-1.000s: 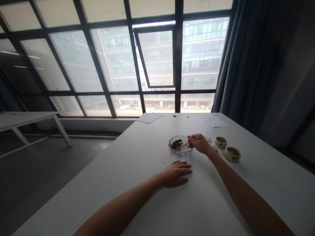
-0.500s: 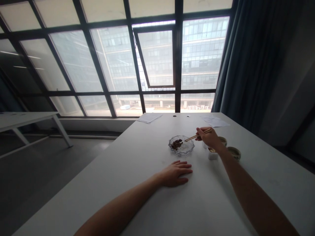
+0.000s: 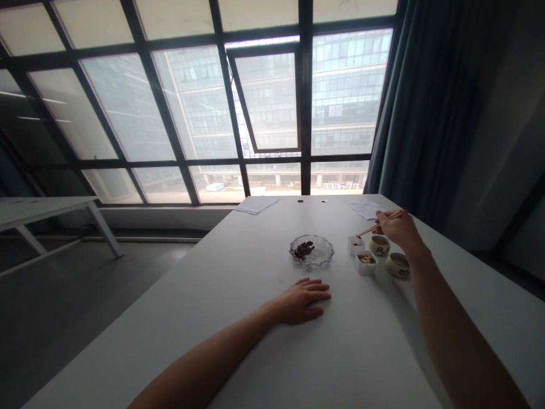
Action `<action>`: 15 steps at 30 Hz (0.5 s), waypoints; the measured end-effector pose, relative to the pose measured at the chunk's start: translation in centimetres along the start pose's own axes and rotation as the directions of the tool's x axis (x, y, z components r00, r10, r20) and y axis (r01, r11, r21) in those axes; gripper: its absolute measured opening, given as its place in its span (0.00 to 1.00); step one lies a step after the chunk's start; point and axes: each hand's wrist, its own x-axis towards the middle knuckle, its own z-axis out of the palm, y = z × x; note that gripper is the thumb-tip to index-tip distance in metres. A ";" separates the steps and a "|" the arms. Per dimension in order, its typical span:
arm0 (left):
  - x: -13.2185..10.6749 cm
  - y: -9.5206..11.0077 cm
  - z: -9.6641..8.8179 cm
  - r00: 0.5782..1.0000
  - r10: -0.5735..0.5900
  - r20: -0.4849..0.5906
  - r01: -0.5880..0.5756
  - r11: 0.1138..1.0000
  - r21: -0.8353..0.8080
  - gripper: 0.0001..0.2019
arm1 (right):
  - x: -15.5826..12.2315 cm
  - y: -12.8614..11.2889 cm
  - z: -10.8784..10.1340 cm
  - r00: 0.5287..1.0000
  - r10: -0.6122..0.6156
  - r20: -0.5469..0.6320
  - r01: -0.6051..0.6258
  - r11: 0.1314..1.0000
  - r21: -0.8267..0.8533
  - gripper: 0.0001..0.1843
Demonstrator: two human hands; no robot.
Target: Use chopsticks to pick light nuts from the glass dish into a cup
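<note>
My right hand (image 3: 397, 229) is shut on a pair of thin wooden chopsticks (image 3: 378, 224), raised above the far side of the small dishes. The chopstick tips point left, just above a small white square dish (image 3: 356, 245). A second white square dish (image 3: 365, 263) holds something pale. Beside them stand two small cream ceramic bowls (image 3: 379, 245) (image 3: 397, 265) with dark markings. My left hand (image 3: 300, 302) lies flat on the table, holding nothing. It is nearest to a cut-glass dish (image 3: 311, 252) holding a small heap of dark brown food (image 3: 304, 250).
All this stands on a long white table (image 3: 272, 341). Sheets of paper (image 3: 256, 205) lie at its far end, near the large window. A dark curtain (image 3: 419, 113) hangs at the right. Another white table (image 3: 42, 207) stands at the left, across a grey floor.
My right hand has moved right and farther away, from above the glass dish to beyond the small white dishes, with the chopsticks still in it. My left hand has not moved.
</note>
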 end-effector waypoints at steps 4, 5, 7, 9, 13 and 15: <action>-0.1 -0.1 0.0 1.000 -0.003 0.000 0.003 1.000 -0.004 0.26 | -0.8 -0.8 0.7 1.000 0.023 -0.018 -0.024 0.999 -0.022 0.14; -0.1 -0.1 0.0 1.000 -0.003 0.001 0.003 1.000 -0.005 0.26 | -0.9 -1.1 0.9 1.000 0.023 -0.020 -0.023 1.000 -0.002 0.13; -0.2 -0.1 0.0 1.000 -0.001 0.001 0.001 1.000 -0.003 0.26 | -1.2 -1.6 1.2 1.000 0.017 -0.026 -0.015 0.998 0.060 0.13; -0.2 -0.1 0.0 1.000 0.000 0.001 0.000 1.000 -0.001 0.26 | -1.6 -2.2 1.7 1.000 0.002 -0.003 -0.002 0.990 0.140 0.14; -0.2 -0.2 0.0 1.000 0.007 -0.008 -0.007 1.000 0.005 0.26 | -3.0 -3.2 4.0 0.979 -0.062 0.196 0.004 0.958 0.286 0.20; -0.2 -0.2 0.1 1.000 0.010 -0.018 -0.010 1.000 0.011 0.26 | -3.9 -3.3 5.7 0.938 -0.110 0.328 -0.002 0.947 0.323 0.24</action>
